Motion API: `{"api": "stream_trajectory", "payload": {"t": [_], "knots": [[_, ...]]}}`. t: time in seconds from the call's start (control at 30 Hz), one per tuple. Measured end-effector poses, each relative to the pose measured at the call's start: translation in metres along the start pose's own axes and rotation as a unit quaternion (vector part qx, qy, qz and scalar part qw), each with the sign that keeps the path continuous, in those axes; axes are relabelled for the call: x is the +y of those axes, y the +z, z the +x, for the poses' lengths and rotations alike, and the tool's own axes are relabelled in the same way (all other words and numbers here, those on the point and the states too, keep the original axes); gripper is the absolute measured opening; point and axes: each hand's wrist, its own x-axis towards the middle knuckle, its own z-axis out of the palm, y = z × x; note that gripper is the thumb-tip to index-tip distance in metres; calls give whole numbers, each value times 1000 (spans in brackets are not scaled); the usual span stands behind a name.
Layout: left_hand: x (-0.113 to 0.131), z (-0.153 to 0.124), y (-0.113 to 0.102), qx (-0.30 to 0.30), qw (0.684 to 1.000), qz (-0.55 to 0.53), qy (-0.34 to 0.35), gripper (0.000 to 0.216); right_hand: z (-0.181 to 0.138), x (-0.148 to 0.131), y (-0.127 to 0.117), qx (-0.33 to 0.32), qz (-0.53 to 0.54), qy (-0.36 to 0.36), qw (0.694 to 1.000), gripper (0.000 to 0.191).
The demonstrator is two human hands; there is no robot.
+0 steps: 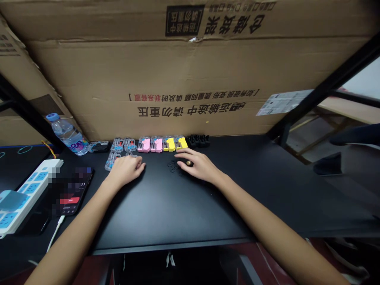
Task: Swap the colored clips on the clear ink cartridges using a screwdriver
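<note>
My right hand [200, 164] lies low over the black table with its index finger and thumb apart. A small brass-coloured round piece [189, 162] shows between them; I cannot tell whether the hand touches it. Just left of the fingertips several small black rings [172, 170] are scattered on the tabletop. My left hand [126, 170] rests with curled fingers beside a clear plastic case [111, 160], and nothing shows in its grip. Behind it stand more clear cases [118, 145] with red and blue bits inside. Pink cases [144, 145] and yellow cases [169, 144] continue that row.
Black plastic parts [199, 140] end the row against a cardboard sheet [190, 71]. To the left are a water bottle [69, 134], a dark box-like part [100, 147], a phone [75, 192], a white cable [56, 231] and a power strip [32, 190]. The table's front edge [172, 247] runs below.
</note>
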Motion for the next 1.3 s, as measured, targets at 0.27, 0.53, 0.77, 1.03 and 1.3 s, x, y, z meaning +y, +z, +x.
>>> {"api": "stream_trajectory", "payload": {"t": [0.27, 0.53, 0.77, 1.03, 1.3], "knots": [[-19, 5, 1, -21, 996, 48, -68, 37, -3, 0, 10, -94, 8, -9, 995, 29], [-16, 7, 11, 87, 996, 0, 21, 34, -6, 21, 5, -52, 14, -12, 998, 27], [-9, 7, 13, 133, 986, -5, 97, 17, -6, 20, -5, -2, 32, -10, 999, 33], [-8, 5, 16, 143, 984, -12, 106, 13, -5, -1, -2, -102, 25, -47, 993, 54], [-9, 6, 17, 142, 985, -13, 102, 22, -8, 16, -6, -95, 9, -29, 995, 48]]}}
